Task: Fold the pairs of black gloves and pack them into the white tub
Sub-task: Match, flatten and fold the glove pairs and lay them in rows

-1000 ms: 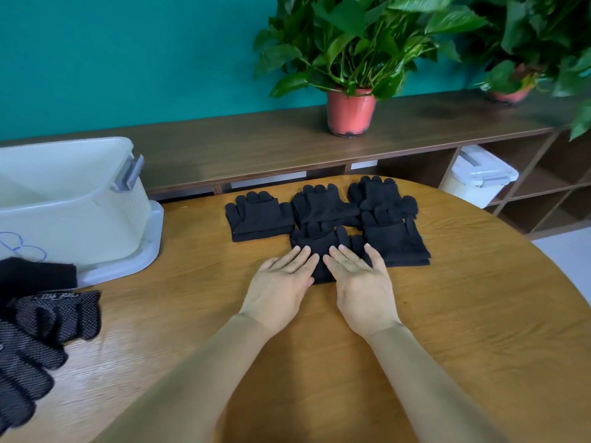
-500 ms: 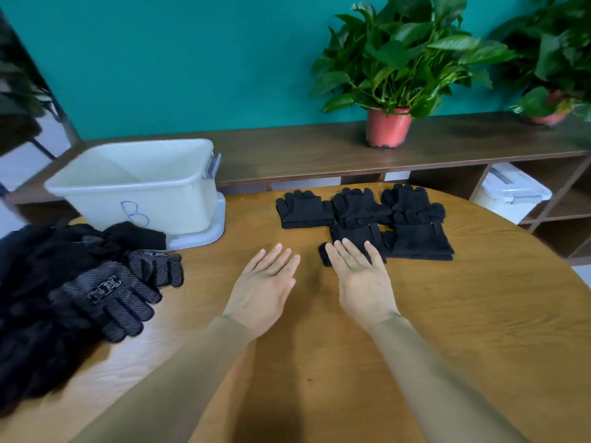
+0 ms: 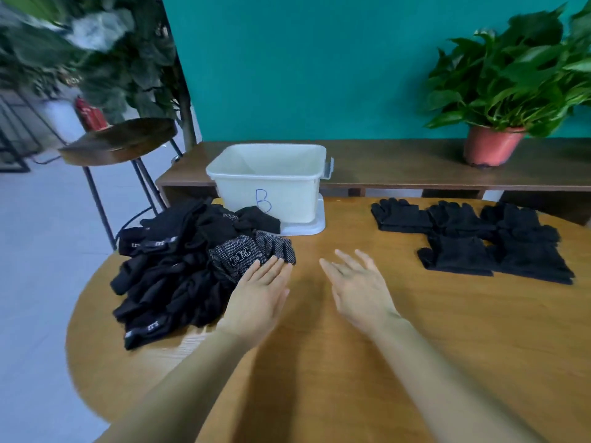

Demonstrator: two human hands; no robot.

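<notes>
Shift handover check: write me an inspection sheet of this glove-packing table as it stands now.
Surface: round wooden table, light grain top.
Job's things: white tub marked B at the far side, no gloves visible inside; heap of black gloves lying loose at left, reaching the tub's front; folded gloves laid flat in rows at right.
Clutter: nothing seen.
Hands: left hand open, fingertips at the heap's edge; right hand open, over the table, holding nothing.
Cables: nothing seen.
Surroundings: teal wall, wooden shelf bearing a potted plant, stool beside the table at left.
</notes>
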